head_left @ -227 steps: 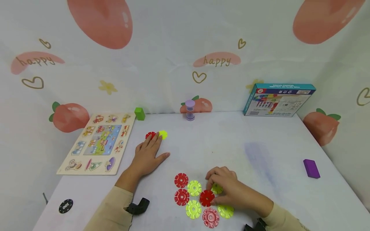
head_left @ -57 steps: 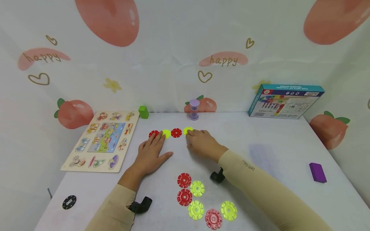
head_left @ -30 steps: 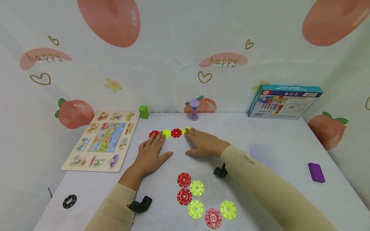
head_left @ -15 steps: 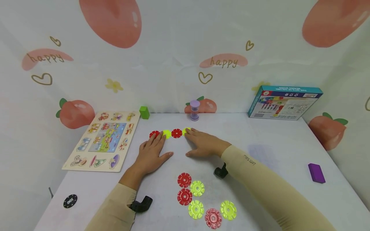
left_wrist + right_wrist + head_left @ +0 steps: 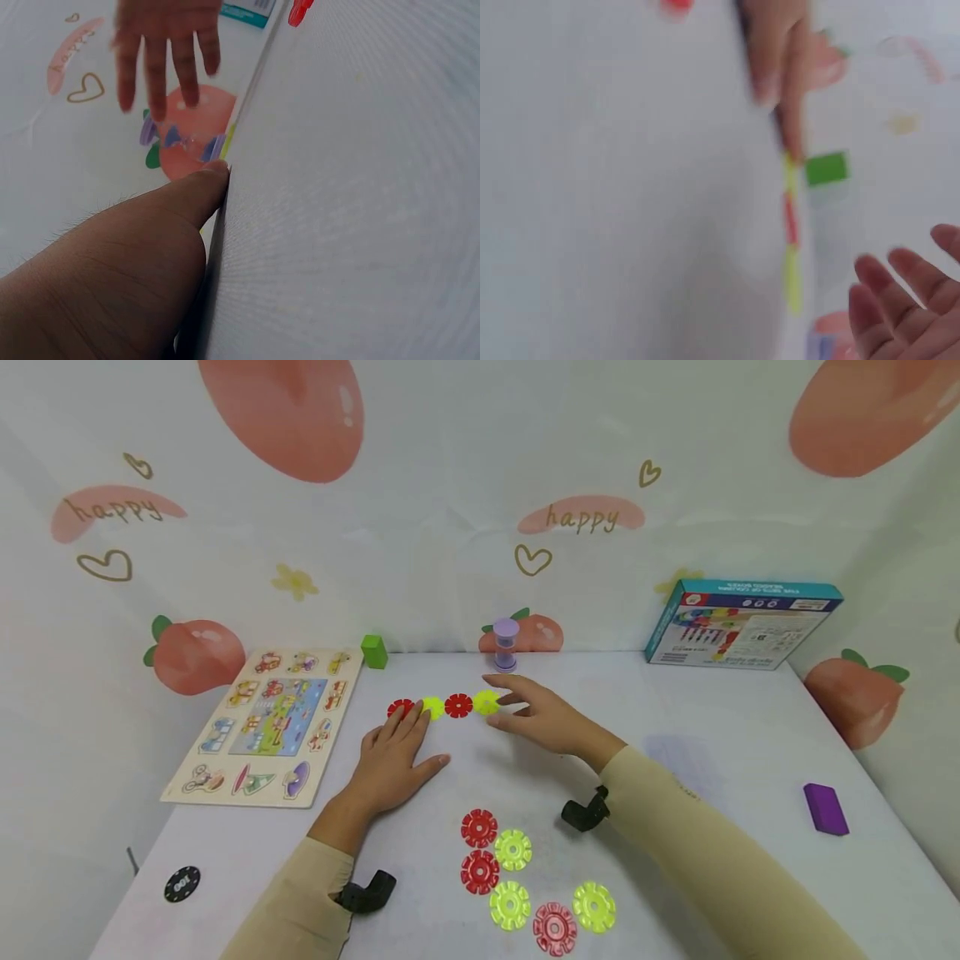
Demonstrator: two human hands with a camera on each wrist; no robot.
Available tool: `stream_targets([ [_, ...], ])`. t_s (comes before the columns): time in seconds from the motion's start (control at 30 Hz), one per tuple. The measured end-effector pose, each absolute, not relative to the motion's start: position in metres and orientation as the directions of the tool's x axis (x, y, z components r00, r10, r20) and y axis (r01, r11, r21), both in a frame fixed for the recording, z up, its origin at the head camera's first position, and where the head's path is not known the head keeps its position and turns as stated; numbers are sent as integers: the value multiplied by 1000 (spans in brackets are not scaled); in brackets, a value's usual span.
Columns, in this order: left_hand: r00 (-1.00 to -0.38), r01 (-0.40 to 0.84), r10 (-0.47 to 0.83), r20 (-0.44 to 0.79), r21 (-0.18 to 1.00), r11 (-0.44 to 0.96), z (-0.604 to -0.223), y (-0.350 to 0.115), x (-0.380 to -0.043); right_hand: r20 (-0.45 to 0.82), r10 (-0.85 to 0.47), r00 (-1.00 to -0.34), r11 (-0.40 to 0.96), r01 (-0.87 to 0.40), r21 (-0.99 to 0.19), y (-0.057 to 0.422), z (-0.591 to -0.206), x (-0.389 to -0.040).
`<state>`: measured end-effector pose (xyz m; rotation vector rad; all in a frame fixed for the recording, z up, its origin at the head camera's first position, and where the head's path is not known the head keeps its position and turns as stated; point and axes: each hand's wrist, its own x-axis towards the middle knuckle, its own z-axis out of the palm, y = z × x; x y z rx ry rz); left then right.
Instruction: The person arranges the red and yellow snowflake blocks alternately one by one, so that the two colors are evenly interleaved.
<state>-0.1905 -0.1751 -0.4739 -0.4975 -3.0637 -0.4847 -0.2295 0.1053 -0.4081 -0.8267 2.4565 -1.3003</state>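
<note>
On the counter (image 5: 420,893): row of four discs (image 5: 452,706), alternating red and yellow; six discs (image 5: 513,840), same colours, nearer the person. Left hand (image 5: 386,767): grip flat, fingers extended, tips on the row's left red disc (image 5: 399,703). Right hand (image 5: 546,718): grip apart, raised beside the row's right-end yellow disc (image 5: 485,696).

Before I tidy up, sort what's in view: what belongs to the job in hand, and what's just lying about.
Likely the job:
row of four notched plastic discs, red and yellow, left hand on one end, right hand by the other
six matching discs, nearer the person

Apparently just about:
wooden puzzle board
green block
lilac hourglass
printed cardboard box
purple rectangular block
round black chip
</note>
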Motion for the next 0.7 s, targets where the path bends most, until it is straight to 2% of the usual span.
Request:
stream_targets([
  [0.17, -951, 306, 307, 46, 293, 906, -473, -175, -190, 77, -610, -788, 234, -272, -933, 117, -402, -202],
  [0.3, -951, 305, 306, 44, 290, 907, -472, -176, -190, 33, -657, -753, 162, -184, -970, 118, -417, -177],
  [0.47, -949, 313, 310, 56, 289, 905, -472, -177, -191, -66, -727, -683, 277, -204, -939, 107, -439, -158],
  [0.7, -947, 317, 316, 50, 287, 904, -475, -175, -191, -73, -760, -646, 415, -397, -819, 98, -451, -146],
])
